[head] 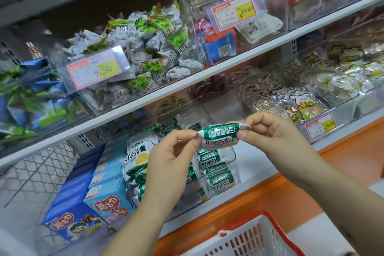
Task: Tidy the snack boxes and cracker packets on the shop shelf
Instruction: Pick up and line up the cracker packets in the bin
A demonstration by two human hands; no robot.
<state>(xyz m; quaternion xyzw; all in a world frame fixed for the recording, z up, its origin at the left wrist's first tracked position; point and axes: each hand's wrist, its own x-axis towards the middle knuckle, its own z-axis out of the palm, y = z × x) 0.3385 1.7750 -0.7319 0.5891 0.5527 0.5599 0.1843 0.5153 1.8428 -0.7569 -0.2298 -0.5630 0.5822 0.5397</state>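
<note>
One white plastic basket (pixel 245 241) with a red rim sits nearest us, below an orange shelf front (pixel 228 199).

Above it, two bare hands hold one cracker packet (pixel 220 135) in the air before the lowest shelf. Our left hand (pixel 168 158) pinches the packet's left crimped end between thumb and forefinger; our right hand (pixel 268 129) pinches the right end the same way. The packet is green and white, with Chinese characters that appear upside down to us.

Behind the hands, at the front edge of the lowest shelf, a clear bin (pixel 236 170) holds many matching green packets (pixel 216 178), too many and too overlapped to count. One shows a barcode. The left hand hides part of the bin.

Left of the bin run two rows of snack boxes: light blue boxes (pixel 108 199) just beside it, then dark blue boxes (pixel 70 220). Each front box shows a red oval with white characters and a cartoon face. Wire mesh (pixel 37 172) stands further left.

On the middle shelf, to the right, clear bins hold rabbit-printed packets (pixel 301 102); a yellow price tag (pixel 321 127) seems to read 16.80, though it is blurred.

On the upper shelf, one bin is heaped with grey and green packets (pixel 145 48) behind a tag reading 9.90 (pixel 97 68). Right of it, another tag reads ¥29.80 (pixel 232 13). Blue and green bags (pixel 31 97) fill a bin at the far left.
</note>
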